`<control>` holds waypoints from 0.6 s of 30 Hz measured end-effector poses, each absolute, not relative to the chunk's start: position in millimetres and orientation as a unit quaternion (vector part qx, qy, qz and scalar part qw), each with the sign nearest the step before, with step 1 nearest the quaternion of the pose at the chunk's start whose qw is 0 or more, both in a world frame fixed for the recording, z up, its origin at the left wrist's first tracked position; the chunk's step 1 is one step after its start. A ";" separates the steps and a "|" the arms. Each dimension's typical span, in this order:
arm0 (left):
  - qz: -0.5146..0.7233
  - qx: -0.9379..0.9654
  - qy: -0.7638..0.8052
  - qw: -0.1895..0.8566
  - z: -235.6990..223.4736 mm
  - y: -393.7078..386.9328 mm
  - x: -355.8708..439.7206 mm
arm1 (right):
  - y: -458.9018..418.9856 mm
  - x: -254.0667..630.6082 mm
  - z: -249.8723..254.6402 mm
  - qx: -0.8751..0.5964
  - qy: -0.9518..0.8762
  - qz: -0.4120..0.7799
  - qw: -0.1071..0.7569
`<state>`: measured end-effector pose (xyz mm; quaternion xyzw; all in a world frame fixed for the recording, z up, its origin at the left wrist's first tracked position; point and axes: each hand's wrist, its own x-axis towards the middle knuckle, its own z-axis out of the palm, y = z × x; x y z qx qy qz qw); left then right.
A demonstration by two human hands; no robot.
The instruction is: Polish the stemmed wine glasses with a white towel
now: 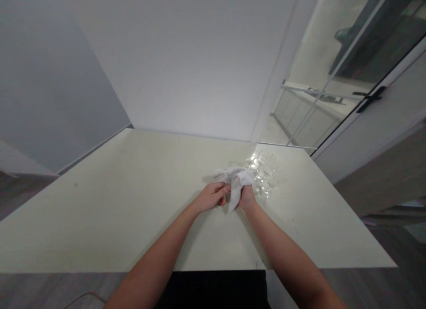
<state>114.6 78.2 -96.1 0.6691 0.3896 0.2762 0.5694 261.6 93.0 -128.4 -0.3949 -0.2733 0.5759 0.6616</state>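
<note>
A white cloth (237, 181) is bunched over my right hand (246, 197), which is closed on it, and one end hangs down toward the table. My left hand (213, 195) is beside the cloth's left side with its thumb and fingers pinched together. Whatever the left fingertips grip is too small to make out. Just beyond the right hand lies a loose heap of small, clear, shiny pieces (264, 174); their exact kind cannot be told. Both hands are held close together over the pale table (133, 189).
A white wall panel (193, 69) rises at the table's back edge. To the right stand a glass partition (306, 100) and a door with a black handle (371, 99). A thin cable (88, 294) lies on the floor at the lower left.
</note>
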 end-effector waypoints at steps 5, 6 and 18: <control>0.266 0.704 0.367 0.547 -92.1 73.9 113.6 | 93.8 267.1 -113.2 -0.355 -0.221 0.640 0.645; 0.263 0.708 0.364 0.545 -91.2 73.1 113.3 | 93.6 268.6 -110.3 -0.343 -0.228 0.657 0.631; 0.251 0.709 0.373 0.543 -91.6 73.6 110.8 | 85.7 268.6 -105.2 -0.321 -0.255 0.702 0.583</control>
